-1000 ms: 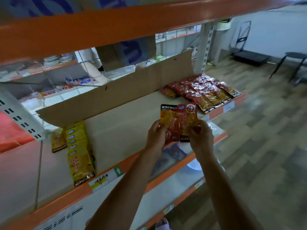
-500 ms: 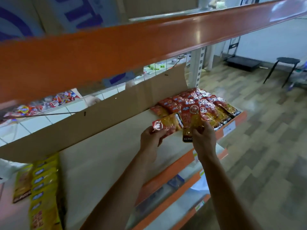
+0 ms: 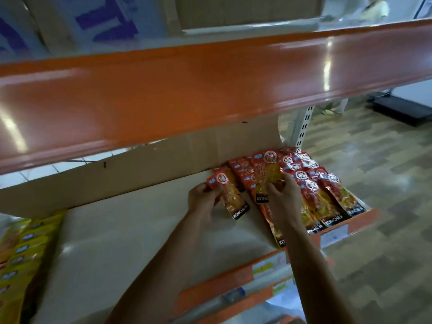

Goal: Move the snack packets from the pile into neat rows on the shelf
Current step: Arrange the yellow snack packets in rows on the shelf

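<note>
left hand [image 3: 205, 199]: curled round the left edge of a red packet [image 3: 230, 195], which is held tilted, low over the shelf [image 3: 140, 230].
right hand [image 3: 284, 197]: a second packet [image 3: 268, 174] is pinched at its near end, above the left side of the rows.
rows of red packets [image 3: 327, 197]: laid overlapping at the shelf's right end, by the cardboard sheet [image 3: 140, 174].
yellow packets [image 3: 25, 249]: stacked near left.

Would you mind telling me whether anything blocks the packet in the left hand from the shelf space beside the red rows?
Nothing visible does: the left hand holds its packet right over bare shelf, just left of the red rows.
</note>
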